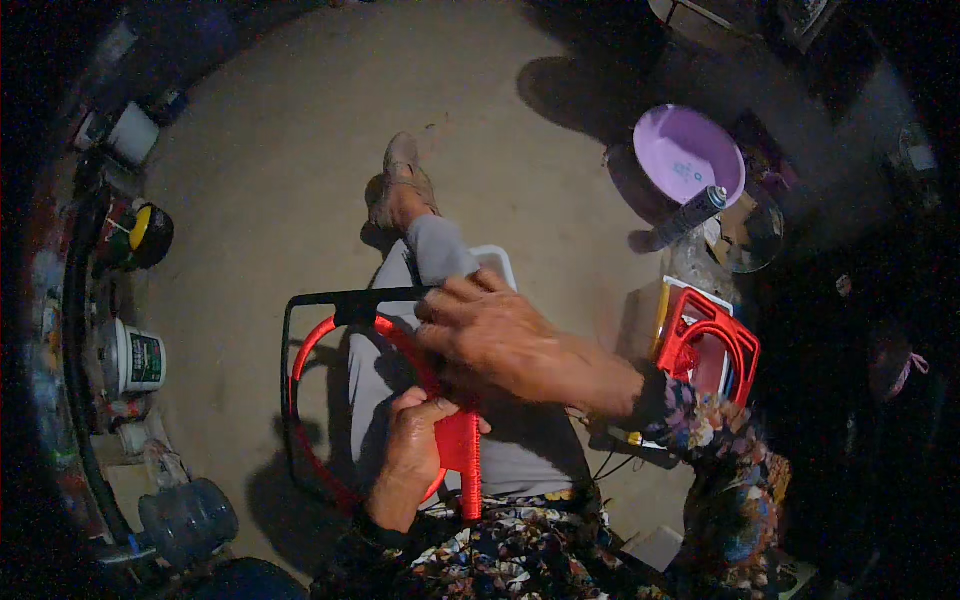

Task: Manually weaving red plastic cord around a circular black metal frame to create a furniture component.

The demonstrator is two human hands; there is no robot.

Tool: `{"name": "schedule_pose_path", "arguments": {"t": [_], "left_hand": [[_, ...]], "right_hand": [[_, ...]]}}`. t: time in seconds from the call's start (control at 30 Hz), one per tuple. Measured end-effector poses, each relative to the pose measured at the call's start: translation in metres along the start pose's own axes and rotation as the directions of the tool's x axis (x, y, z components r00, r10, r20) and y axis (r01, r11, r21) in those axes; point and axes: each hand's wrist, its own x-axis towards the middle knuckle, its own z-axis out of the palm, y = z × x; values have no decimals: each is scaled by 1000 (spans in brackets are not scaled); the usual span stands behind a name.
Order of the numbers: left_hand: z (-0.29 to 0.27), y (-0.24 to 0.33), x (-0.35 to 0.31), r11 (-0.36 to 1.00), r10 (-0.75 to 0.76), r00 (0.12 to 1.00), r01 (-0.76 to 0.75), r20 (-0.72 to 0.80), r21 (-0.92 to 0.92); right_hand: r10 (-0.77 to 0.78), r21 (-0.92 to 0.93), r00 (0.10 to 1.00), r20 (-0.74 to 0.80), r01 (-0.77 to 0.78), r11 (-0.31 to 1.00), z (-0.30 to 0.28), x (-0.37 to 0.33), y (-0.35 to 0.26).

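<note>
Across my lap lies a plastic frame with a red ring (299, 372) inside a thin black squared outline (287, 352) and a flat red handle-like part (458, 440). My left hand (408, 452) is closed around the red part near its lower end, thumb on top. Above it, my right hand (500, 335) bends over the ring's upper right side, beside the end of the black bar. Its fingers are curled downward and slightly blurred; whatever is under them is hidden. Grey trousers (372, 420) show through the ring.
At my right stands a box with similar red frames (708, 340). Farther off are a purple basin (682, 150) and a spray can (703, 207). Along the left side are a white tub (138, 357), a large clear bottle (188, 522) and a black-and-yellow round thing (150, 236).
</note>
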Motion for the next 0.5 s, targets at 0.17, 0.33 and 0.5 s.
{"name": "schedule_pose_path", "arguments": {"t": [0.17,0.33,0.5], "left_hand": [[-10,7,-1,989,-100,994,105,-46,107],[-1,8,-5,990,-99,995,97,16,105],[-3,11,-11,994,-60,998,57,27,90]], "right_hand": [[520,372,853,45,-497,784,1,-73,-8],[491,598,871,24,-406,691,44,-92,-13],[302,860,826,477,-510,36,62,-82,-14]]}}
